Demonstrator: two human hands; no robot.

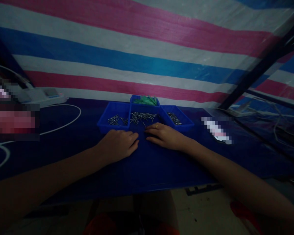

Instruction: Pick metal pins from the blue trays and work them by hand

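Dim light hides much detail on a smooth, glossy dark-blue tabletop (pixel 147 169), where a person's two bare forearms reach in from the lower corners, cut off by the frame. The left hand (pixel 121 143) is loosely curled, palm down, thumb and forefinger close together; whether anything is pinched there cannot be told. The right hand (pixel 165 136), wearing a gold-coloured ring (pixel 156 125), has its fingers slightly bent and partly spread, fingertips near a loose heap of thin, shiny metal pins (pixel 142 117); shadow conceals whether it grips one. The heap lies between two shallow, rectangular blue plastic trays, a left one (pixel 119 107) and a right one (pixel 185 119), each with similar slim metal pieces inside, their exact ends too small to make out. Behind the heap, a smaller blue plastic tray (pixel 132 99) contains crumpled green material (pixel 148 100), perhaps thin plastic. Blurred squares mask objects at far left and at right. A white cable (pixel 74 118) loops across the left side. Beyond hangs a slightly shiny sheet striped pink, white and blue (pixel 137 62).
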